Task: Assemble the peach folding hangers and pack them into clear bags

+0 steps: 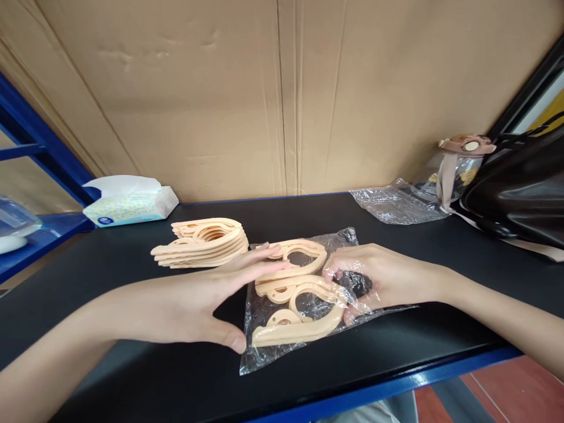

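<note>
Beige folding clothes hangers lie flat inside a clear plastic bag on the black table. My left hand is spread open at the bag's left side. Its fingertips rest over the upper hanger, and the thumb reaches the bag's lower left edge. On the right, my right hand is closed, its fingers and thumb curled in a pinch on the bag beside the hangers' rounded ends. Behind my left hand sits a stack of similar beige hangers, partly covered by that hand.
A tissue pack stands at the back left, near a blue metal frame. Toward the back right lie another clear bag, a drinking bottle with a strap and a black bag. Cardboard rises behind the black table.
</note>
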